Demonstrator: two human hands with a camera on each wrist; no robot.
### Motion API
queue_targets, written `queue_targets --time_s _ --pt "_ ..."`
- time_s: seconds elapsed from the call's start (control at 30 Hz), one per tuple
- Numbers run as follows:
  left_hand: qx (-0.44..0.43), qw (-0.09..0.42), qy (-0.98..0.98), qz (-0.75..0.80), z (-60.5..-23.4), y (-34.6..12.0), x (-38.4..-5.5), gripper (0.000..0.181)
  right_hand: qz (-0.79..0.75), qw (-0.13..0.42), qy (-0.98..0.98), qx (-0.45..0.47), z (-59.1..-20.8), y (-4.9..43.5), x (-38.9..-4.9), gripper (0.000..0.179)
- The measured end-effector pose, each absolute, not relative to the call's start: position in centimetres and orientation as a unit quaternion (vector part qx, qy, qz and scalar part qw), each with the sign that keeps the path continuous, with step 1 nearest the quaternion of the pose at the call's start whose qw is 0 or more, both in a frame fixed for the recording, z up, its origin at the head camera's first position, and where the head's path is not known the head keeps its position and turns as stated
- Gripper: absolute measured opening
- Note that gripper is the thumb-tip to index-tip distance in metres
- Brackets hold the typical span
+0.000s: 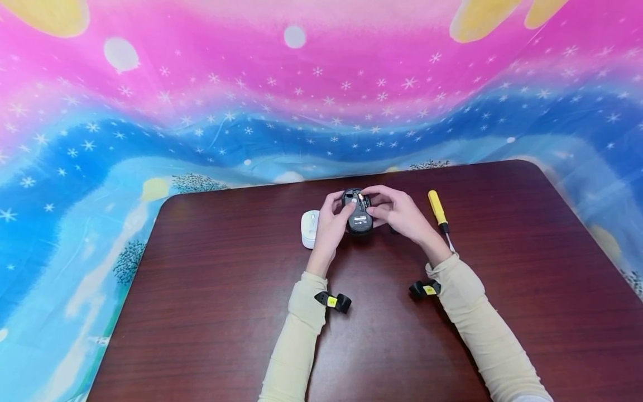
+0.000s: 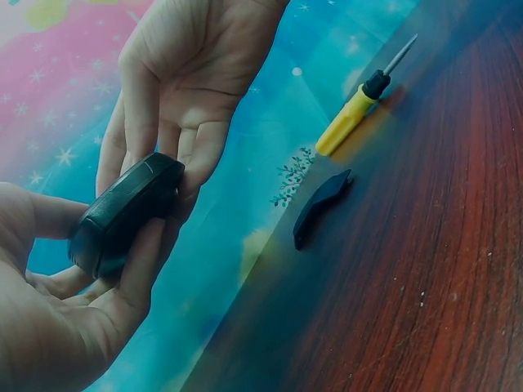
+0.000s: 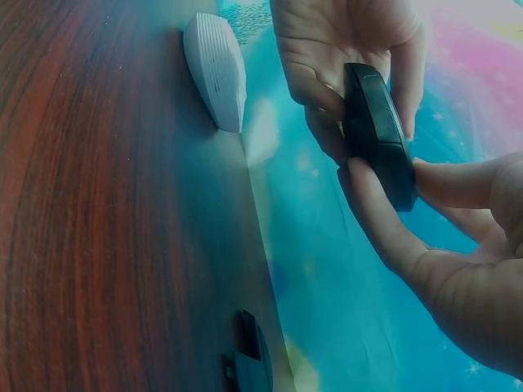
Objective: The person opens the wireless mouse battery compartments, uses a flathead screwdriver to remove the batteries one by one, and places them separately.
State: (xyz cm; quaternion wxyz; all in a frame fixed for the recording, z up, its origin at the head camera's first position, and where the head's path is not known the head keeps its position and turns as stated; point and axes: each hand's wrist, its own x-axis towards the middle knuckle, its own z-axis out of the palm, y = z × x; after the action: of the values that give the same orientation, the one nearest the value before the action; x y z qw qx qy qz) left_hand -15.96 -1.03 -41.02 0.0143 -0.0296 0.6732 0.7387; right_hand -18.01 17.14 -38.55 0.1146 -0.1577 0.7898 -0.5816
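Observation:
A black computer mouse [image 1: 360,223] is held underside up above the table, its bottom facing the head camera. A slot on that underside stands open, and a small battery-like piece with an orange end [image 1: 360,196] shows there. My left hand [image 1: 329,223] grips the mouse from the left, thumb on its underside. At its right side, my right hand [image 1: 399,209] pinches the mouse between thumb and fingers near the slot. Both wrist views show the mouse [image 2: 127,216] edge-on, so the slot is hidden there. A curved black cover piece [image 2: 320,208] lies on the table.
A white mouse [image 1: 308,230] sits on the table just left of my left hand. To the right of my right hand lies a screwdriver [image 1: 437,209] with a yellow handle. The dark wooden table [image 1: 226,301] ends at a patterned cloth [image 1: 321,111] behind it.

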Motion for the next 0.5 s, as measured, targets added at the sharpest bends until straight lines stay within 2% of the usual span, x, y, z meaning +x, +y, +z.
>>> queue_targets --time_s 0.5 --pt "-0.021 0.026 0.685 0.728 -41.12 -0.92 -15.95 0.041 -0.576 0.118 0.793 -0.162 -38.44 17.38 -18.0 0.04"
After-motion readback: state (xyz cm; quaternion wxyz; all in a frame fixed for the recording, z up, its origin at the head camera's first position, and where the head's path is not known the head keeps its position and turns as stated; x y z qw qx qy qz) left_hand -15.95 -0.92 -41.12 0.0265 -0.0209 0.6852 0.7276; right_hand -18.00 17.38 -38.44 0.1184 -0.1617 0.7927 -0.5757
